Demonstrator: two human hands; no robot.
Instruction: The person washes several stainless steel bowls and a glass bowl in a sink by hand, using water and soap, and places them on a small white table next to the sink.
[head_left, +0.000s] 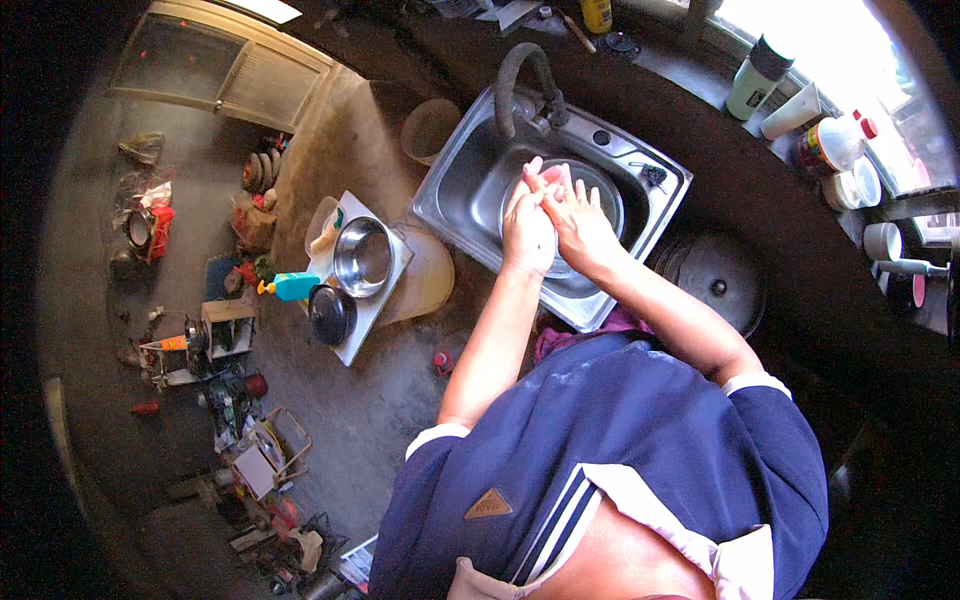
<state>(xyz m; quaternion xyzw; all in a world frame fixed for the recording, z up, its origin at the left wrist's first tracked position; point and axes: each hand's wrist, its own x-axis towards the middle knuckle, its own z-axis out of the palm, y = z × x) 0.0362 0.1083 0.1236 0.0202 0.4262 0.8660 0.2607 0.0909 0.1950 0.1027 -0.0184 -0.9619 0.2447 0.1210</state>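
My left hand (529, 236) and my right hand (589, 229) meet over a stainless-steel sink (457, 180), in front of me. The left palm faces mostly up, and nothing is seen in it. Across it lie some fingers of my right hand, its back turned up and its other fingers spread. Below both hands a round basin (613, 202) stands in the sink, its middle partly hidden by them. A curved dark faucet (517, 79) rises at the sink's far edge. A black object, perhaps a scrubber (654, 175), rests on the right rim.
Left of the sink, a board (356, 341) on a large bucket (431, 274) bears a steel bowl (364, 259) and a black lidded container (330, 315). A teal pump bottle (294, 286) is beside it. Right are a round metal lid (705, 281) and a windowsill with a tumbler (754, 82) and a jug (832, 142).
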